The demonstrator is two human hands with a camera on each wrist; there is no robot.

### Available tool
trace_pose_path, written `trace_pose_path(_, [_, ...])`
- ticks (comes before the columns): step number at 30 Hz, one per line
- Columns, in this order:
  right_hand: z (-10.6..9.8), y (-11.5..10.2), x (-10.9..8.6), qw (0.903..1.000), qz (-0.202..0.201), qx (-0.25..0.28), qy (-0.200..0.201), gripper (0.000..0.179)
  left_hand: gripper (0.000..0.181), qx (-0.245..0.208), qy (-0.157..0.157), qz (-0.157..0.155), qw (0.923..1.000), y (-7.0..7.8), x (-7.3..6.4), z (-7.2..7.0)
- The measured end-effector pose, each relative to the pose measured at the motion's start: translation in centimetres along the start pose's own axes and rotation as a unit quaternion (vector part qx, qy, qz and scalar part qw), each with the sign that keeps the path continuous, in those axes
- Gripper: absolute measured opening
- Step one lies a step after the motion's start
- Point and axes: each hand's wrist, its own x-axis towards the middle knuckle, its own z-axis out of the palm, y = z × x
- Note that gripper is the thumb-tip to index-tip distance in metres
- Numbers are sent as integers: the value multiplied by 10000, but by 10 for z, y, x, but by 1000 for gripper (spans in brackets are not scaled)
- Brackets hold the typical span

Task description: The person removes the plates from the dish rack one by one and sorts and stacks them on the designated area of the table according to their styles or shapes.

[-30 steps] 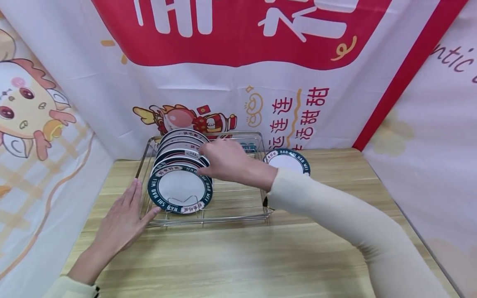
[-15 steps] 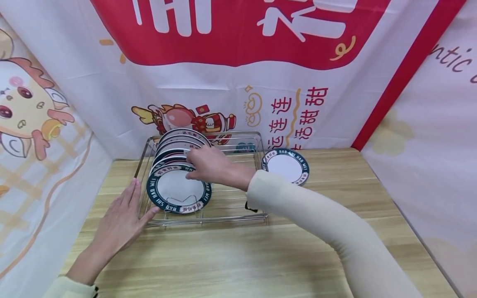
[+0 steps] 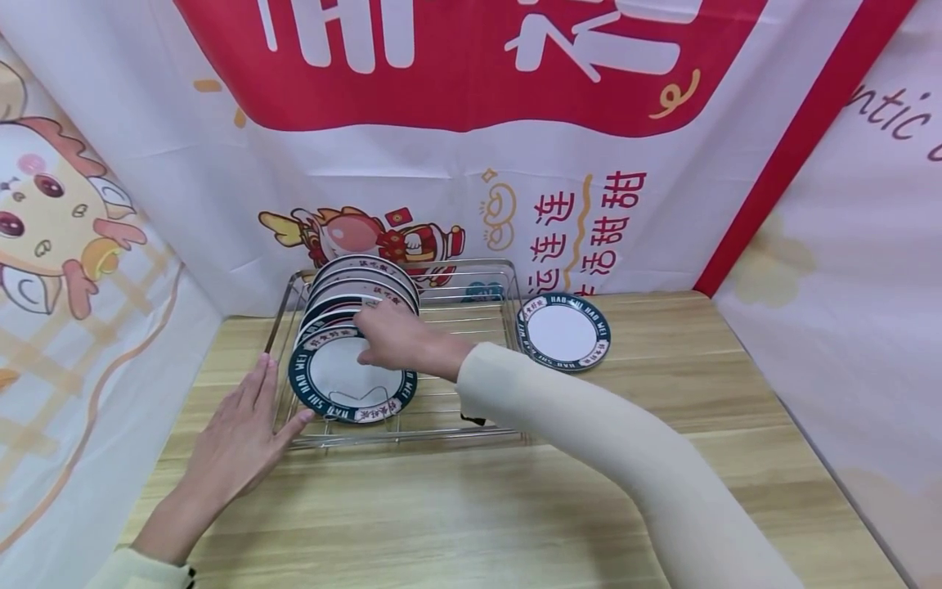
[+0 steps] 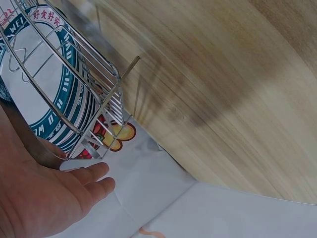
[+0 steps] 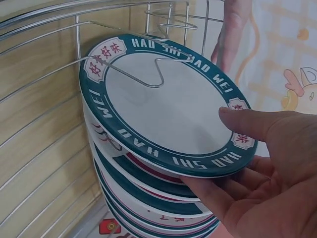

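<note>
A metal wire dish rack (image 3: 508, 282) stands on the table, with several round plates upright in a row in its left part. The front plate (image 3: 334, 384) has a white centre and a dark green lettered rim. My right hand (image 3: 397, 334) pinches that plate by its upper right rim. In the right wrist view the thumb lies on the plate's face (image 5: 163, 104) and the fingers are behind it. My left hand (image 3: 239, 429) rests against the rack's left side with extended fingers; in the left wrist view the hand (image 4: 54, 198) is beside the rack's wire corner.
One more green-rimmed plate (image 3: 562, 331) lies flat on the wooden table (image 3: 471, 515), just right of the rack. Behind stands a white and red printed cloth (image 3: 412, 151), with further printed cloths at both sides.
My right hand has moved left and slightly down from the right edges of the plates to the front plate's rim. The flat plate at right is uncovered. My left hand stays put.
</note>
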Motion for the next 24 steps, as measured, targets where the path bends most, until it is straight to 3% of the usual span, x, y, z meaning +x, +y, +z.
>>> trace_pose_path(7, [4,2,3,9999,-66,-119,-62,35,95,-9,-12,35,10000,1,0,-1])
trace_pose_path(15, [9,1,-3,9992,-163,156,-331,22,95,13,90,63,9999,0,0,0])
trace_pose_path(24, [14,3,-9,9988,-373,229,-226,21,94,-15,97,66,9999,-1,0,1])
